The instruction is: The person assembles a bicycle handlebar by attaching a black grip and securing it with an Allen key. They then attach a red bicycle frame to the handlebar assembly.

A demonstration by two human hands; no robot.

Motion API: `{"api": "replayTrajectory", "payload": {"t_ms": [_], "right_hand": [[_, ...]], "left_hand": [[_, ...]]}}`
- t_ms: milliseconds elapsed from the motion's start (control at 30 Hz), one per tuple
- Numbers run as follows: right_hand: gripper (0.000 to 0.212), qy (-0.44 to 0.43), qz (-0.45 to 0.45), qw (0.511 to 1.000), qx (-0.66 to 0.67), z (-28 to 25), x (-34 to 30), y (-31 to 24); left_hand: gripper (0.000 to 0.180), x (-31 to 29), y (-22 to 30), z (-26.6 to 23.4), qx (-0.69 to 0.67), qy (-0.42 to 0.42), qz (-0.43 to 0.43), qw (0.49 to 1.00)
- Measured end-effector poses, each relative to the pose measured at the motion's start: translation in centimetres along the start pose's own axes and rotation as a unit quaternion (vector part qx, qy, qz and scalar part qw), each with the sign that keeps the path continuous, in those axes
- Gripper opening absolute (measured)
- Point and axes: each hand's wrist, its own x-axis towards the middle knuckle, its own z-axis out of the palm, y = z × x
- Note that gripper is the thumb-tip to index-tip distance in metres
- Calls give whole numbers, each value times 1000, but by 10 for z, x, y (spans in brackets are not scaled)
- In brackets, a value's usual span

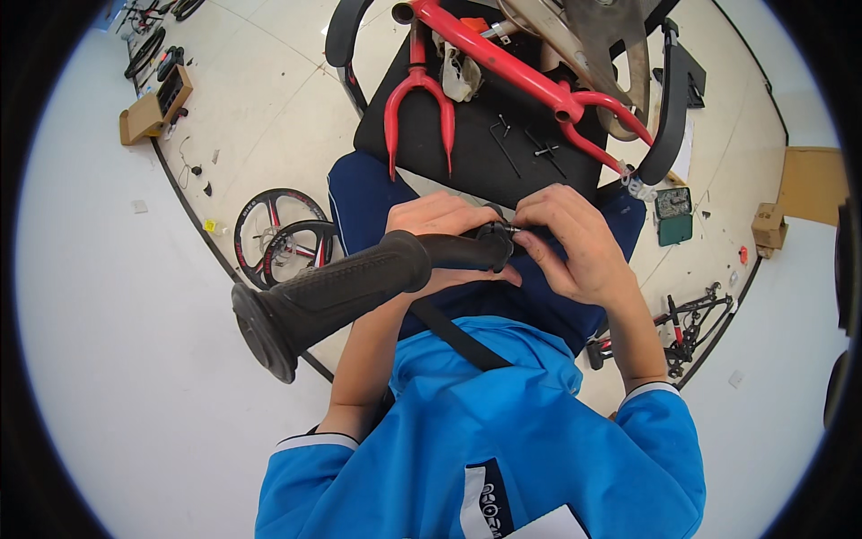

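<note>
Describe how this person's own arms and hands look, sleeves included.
The left hand and right hand are ungloved, with no ring, watch or bracelet showing. Short bright-blue sleeves, left sleeve and right sleeve, end in white bands with dark edging, leaving the forearms bare.

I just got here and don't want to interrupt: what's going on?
A seated person is handling a black handlebar with a ribbed grip. The left hand holds it near its clamp, while the right hand pinches a small metal piece there. In front, a red bike frame and a red fork rest on a black chair, with L-shaped keys between them.
</note>
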Motion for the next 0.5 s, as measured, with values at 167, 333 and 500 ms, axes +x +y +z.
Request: {"api": "replayTrajectory", "payload": {"t_ms": [167, 333, 500], "right_hand": [[19, -9, -21, 999, -45, 1, 0, 5], [19, 3, 21, 1000, 4, -5, 1, -3], [19, 3, 7, 1000, -8, 3, -2, 2]], "left_hand": [[53, 1, 0, 1, -3, -11, 5, 1000], [53, 0, -1, 1, 7, -13, -5, 1000], [54, 0, -1, 2, 5, -5, 1, 1000]]}}
